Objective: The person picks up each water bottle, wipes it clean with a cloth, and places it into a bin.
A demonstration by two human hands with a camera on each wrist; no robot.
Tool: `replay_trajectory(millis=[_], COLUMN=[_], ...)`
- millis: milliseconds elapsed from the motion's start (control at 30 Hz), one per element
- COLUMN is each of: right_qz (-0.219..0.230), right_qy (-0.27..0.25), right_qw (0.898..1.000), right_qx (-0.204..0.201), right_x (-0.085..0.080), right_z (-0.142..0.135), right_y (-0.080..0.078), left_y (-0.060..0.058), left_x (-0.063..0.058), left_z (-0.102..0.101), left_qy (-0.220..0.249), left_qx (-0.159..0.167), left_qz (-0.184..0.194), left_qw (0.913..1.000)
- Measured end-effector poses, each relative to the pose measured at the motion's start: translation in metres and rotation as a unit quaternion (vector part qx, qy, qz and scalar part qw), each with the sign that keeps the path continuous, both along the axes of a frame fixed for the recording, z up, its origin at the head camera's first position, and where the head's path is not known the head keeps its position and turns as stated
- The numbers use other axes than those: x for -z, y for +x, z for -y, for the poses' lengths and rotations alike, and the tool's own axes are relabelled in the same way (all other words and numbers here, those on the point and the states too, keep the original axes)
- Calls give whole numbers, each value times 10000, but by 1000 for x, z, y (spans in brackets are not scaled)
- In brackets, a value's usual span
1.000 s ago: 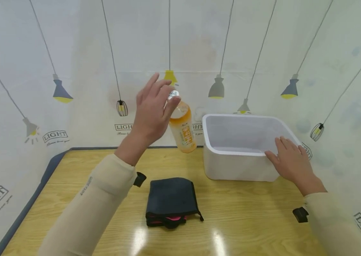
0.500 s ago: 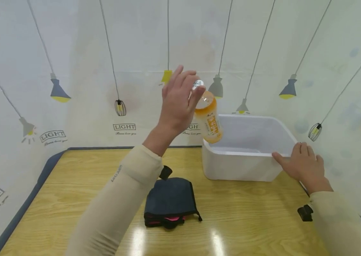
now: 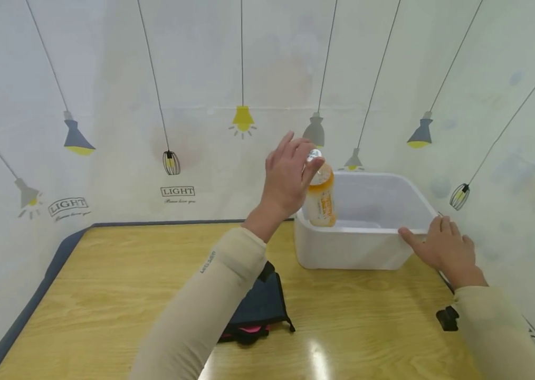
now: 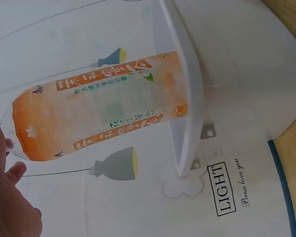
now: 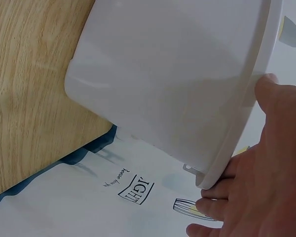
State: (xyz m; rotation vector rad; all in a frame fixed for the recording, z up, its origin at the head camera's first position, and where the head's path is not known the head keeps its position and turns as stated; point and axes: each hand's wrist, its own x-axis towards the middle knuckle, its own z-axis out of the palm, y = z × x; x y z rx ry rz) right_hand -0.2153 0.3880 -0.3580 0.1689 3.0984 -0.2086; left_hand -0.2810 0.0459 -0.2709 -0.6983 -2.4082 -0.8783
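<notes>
My left hand (image 3: 290, 174) pinches the white cap (image 3: 314, 154) of a plastic drink bottle with an orange-and-clear label. The bottle (image 3: 322, 203) hangs nearly upright at the left front of the white bin (image 3: 353, 248), its base at about the height of the rim. In the left wrist view the bottle (image 4: 103, 108) overlaps the bin's opening, and the rim (image 4: 190, 74) crosses beside its base. My right hand (image 3: 448, 250) holds the bin's right front corner. The right wrist view has the thumb (image 5: 269, 86) at the front rim and the fingers round the corner, partly hidden behind it.
A dark folded fabric pouch (image 3: 263, 303) with pink showing at its edge lies on the wooden table (image 3: 130, 285), partly hidden by my left forearm. A pale wall (image 3: 201, 132) printed with hanging lamps stands close behind the bin and at both sides.
My left hand has carried the bottle right, from left of the bin to over its left front, then lowered it. My right hand has moved from the front rim to the right front corner.
</notes>
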Motion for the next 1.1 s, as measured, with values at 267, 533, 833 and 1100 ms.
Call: replay_trajectory(millis=[267,533,833,1100], right_qz=[-136,-410,-527,-549], right_qy=[24,152,190,177], right_qw=[9999,9990,9984,9983], right_qx=[28,44,54,56], right_x=[4,11,10,11], right_z=[-3,-6,-4,-3], right_y=[0,-2,0,0], left_y=[-7,-12,-12,-17], left_x=[27,46,60,79], left_z=[-15,-26,-36,-38], left_qy=[-523,-968,-1296,-1566], left_qx=[-22,-272,-494,-654], left_qz=[571,805,827,870], left_qw=[9970,9917,9869,9816])
